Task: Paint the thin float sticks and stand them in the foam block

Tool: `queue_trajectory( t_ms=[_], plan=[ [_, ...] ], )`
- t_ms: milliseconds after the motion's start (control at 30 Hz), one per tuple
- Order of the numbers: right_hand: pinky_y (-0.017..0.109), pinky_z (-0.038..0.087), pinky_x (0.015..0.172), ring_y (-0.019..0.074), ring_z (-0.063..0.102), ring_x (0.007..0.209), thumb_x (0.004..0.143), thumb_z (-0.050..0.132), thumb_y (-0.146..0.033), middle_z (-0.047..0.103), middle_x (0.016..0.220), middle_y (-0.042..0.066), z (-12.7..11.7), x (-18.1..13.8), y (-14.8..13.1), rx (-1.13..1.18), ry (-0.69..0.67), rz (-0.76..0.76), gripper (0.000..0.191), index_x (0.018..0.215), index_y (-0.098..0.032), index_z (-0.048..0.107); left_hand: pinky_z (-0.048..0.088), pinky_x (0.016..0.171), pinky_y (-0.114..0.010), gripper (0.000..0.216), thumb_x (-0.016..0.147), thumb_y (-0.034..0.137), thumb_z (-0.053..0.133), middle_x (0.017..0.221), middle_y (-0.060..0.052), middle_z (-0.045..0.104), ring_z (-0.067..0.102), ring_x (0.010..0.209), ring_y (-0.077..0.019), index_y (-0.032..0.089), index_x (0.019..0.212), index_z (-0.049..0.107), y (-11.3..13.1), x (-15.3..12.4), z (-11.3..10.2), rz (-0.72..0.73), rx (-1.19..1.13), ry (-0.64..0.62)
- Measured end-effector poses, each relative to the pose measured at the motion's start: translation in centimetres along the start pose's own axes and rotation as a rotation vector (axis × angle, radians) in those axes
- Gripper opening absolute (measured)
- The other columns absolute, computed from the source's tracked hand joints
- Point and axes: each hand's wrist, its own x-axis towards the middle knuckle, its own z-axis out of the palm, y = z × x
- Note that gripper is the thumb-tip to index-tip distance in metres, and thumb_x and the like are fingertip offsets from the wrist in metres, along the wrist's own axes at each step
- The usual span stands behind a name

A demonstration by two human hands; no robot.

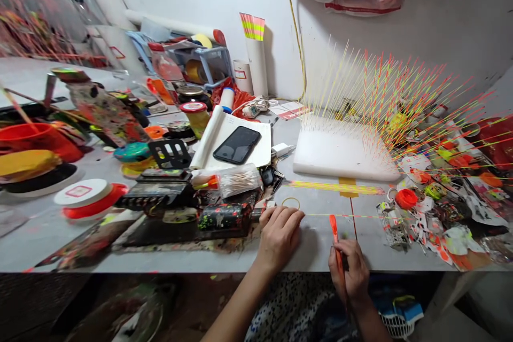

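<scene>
A paintbrush [333,224] with a bright orange tip is held by my right hand [351,270], its fingers closed round the handle. The tip points up toward a thin striped stick [320,215] that lies level above the table. My left hand [280,230] rests with curled fingers over the left end of this stick, beside a paint-spattered motor [224,219]; the fingertips are partly hidden. Whether the brush touches the stick cannot be made out.
A white foam block [340,149] bristles with several upright painted sticks. More sticks [332,186] lie in front of it. Paint-smeared scraps [433,219] are heaped at right. A phone [237,144], cotton swabs [240,180], jars [194,115] and a red-and-white spool [86,197] crowd the left.
</scene>
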Motion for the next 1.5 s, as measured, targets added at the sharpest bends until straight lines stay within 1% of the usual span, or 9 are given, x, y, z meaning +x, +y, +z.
queue_trajectory(
  t_ms=[400,600,800,967,1100,1300,1500],
  plan=[
    [0.027,0.057,0.074,0.0157,0.065,0.080,0.095,0.055,-0.010,0.066,0.087,0.005,0.1,-0.2,0.2,-0.043,-0.013,0.013,0.016,0.107,-0.019,0.059,0.035,0.086,-0.034,0.016,0.092,0.010,0.049,0.083,0.001,0.071,0.062,0.078,-0.0144,0.021,0.092,0.061,0.0,0.0,0.0,0.003,-0.001,0.015],
    [0.027,0.057,0.073,0.0154,0.065,0.079,0.095,0.054,-0.011,0.066,0.086,0.005,-0.1,-0.2,0.1,-0.026,-0.002,0.035,0.014,0.105,-0.019,0.059,0.036,0.086,-0.034,0.015,0.092,0.011,0.051,0.083,0.001,0.071,0.063,0.079,-0.0142,0.021,0.092,0.061,0.1,0.2,-0.1,-0.002,-0.008,0.022],
    [0.026,0.056,0.072,0.0156,0.065,0.079,0.094,0.054,-0.009,0.065,0.086,0.005,-0.2,-0.3,-0.4,0.019,0.008,0.027,0.017,0.106,-0.019,0.060,0.036,0.086,-0.034,0.013,0.093,0.012,0.051,0.084,0.000,0.071,0.063,0.080,-0.0145,0.021,0.093,0.061,0.0,0.2,-0.2,0.001,-0.012,0.021],
    [0.028,0.057,0.071,0.0161,0.064,0.078,0.093,0.054,-0.007,0.064,0.085,0.004,0.3,-0.1,-1.3,0.089,-0.021,-0.010,0.020,0.107,-0.019,0.059,0.036,0.085,-0.034,0.016,0.091,0.010,0.049,0.083,0.001,0.071,0.062,0.079,-0.0143,0.021,0.092,0.061,0.0,0.0,0.0,-0.011,-0.015,0.025],
    [0.028,0.057,0.071,0.0164,0.064,0.080,0.094,0.053,-0.008,0.065,0.087,0.005,1.0,0.2,-1.8,0.099,-0.031,-0.013,0.018,0.107,-0.019,0.059,0.037,0.085,-0.033,0.016,0.091,0.010,0.050,0.083,0.001,0.071,0.062,0.079,-0.0140,0.022,0.091,0.061,0.2,-0.1,0.0,-0.023,-0.022,0.023],
    [0.027,0.058,0.071,0.0158,0.066,0.079,0.096,0.053,-0.012,0.066,0.087,0.005,1.6,0.0,-1.5,0.067,-0.034,0.005,0.016,0.108,-0.020,0.060,0.036,0.086,-0.033,0.017,0.091,0.010,0.049,0.083,0.001,0.071,0.062,0.079,-0.0135,0.021,0.091,0.062,0.3,-0.1,-0.1,-0.032,-0.026,0.018],
    [0.029,0.058,0.073,0.0167,0.068,0.080,0.097,0.054,-0.014,0.068,0.089,0.005,1.8,-0.4,-1.2,0.019,-0.051,0.016,0.015,0.109,-0.021,0.061,0.036,0.087,-0.033,0.018,0.092,0.011,0.048,0.083,0.001,0.071,0.062,0.080,-0.0134,0.021,0.092,0.063,0.2,-0.3,0.0,-0.042,-0.026,-0.002]
  ],
)
